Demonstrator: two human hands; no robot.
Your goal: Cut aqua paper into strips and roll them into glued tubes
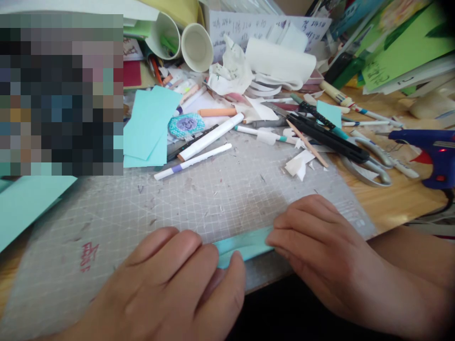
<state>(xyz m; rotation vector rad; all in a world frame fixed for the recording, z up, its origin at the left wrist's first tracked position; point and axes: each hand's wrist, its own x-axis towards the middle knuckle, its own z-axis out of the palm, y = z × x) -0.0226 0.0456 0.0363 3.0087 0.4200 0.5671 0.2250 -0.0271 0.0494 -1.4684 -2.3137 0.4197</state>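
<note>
A long thin strip of light blue paper (245, 244) was laid sideways, left to right, on the grey cutting mat (199, 194). It was pinched at each end by the left hand (170, 289) and right hand (320, 246), fingers pressed together. Green bits were seen inside one tipped white paper cup (164, 35).

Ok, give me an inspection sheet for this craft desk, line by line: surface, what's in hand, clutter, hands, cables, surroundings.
Surface: grey gridded cutting mat on a wooden desk, flecked with paper scraps.
Job's things: folded teal paper strip at the mat's near edge.
Clutter: white markers, black-handled scissors, teal paper sheets, two paper cups on their sides, crumpled tissue.
Hands: left hand and right hand both press on the strip's ends.
Cables: dark cord below the blue glue gun.
Surroundings: green card and handwritten sheets stacked behind; a blurred patch at left.
</note>
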